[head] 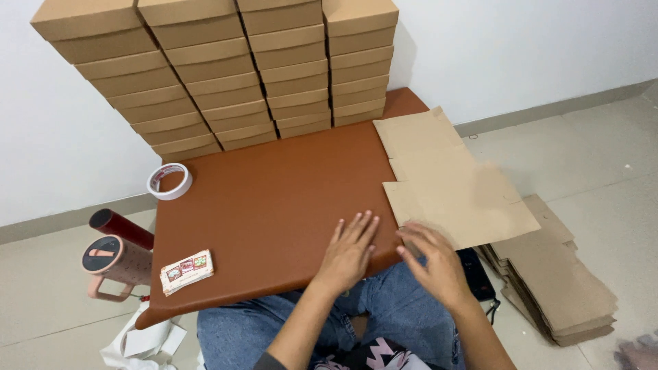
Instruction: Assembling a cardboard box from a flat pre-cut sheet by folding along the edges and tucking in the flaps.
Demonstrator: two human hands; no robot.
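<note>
Reaching toward the near edge of the flat cardboard sheet point(449, 185), the right hand point(435, 264) has fingers spread and open, fingertips touching or just short of the sheet's near-left corner; can't tell which. Left hand point(349, 250) lies flat, palm down, open on the brown bench point(274, 205), just left of the sheet's edge, holding nothing. Sheet lies unfolded at the bench's right side, with its right part overhanging the bench edge above the floor. Stack of flat cardboard point(555, 281) sits on the floor right of the knees, below the overhang. Back of the bench is filled by stacked boxes point(226, 68) against the wall. Bare bench surface runs from the hands out to the tape roll point(169, 181) at the far left corner and the small packet point(186, 271) near the front left edge. Pink mug point(113, 264) stands on the floor off the left edge.
</note>
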